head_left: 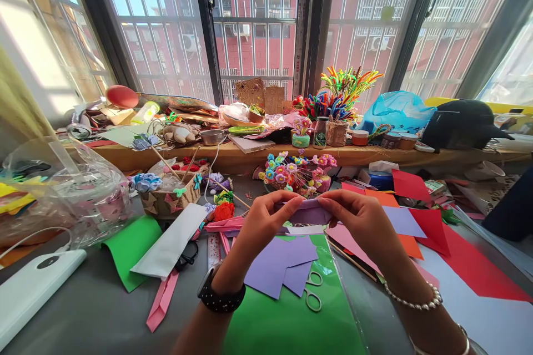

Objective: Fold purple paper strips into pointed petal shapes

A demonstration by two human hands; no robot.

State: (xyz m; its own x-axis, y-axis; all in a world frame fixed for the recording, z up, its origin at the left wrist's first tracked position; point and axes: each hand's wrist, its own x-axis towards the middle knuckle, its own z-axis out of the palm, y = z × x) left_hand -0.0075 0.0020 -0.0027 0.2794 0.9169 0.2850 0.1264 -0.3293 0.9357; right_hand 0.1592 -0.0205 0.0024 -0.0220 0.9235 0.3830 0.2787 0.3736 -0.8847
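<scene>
Both my hands pinch a piece of purple paper (310,214) by its upper edge, which looks folded over into a narrow strip. My left hand (266,221) grips its left end, thumb and fingers pressed together. At the other end my right hand (357,219) does the same. Below the hands, several flat purple paper pieces (268,266) overlap on a green sheet (287,327) in a clear sleeve. The scissors' handles (313,291) stick out from beside these pieces; their blades are hidden. My fingers cover part of the held paper.
Pink folded strips (163,300), a white envelope-like packet (172,241) and curled green paper (134,252) lie left. Red sheets (485,260) spread right, near a wooden stick (353,259). A white power bank (39,291) sits far left. Crocheted flowers (287,171) stand behind my hands.
</scene>
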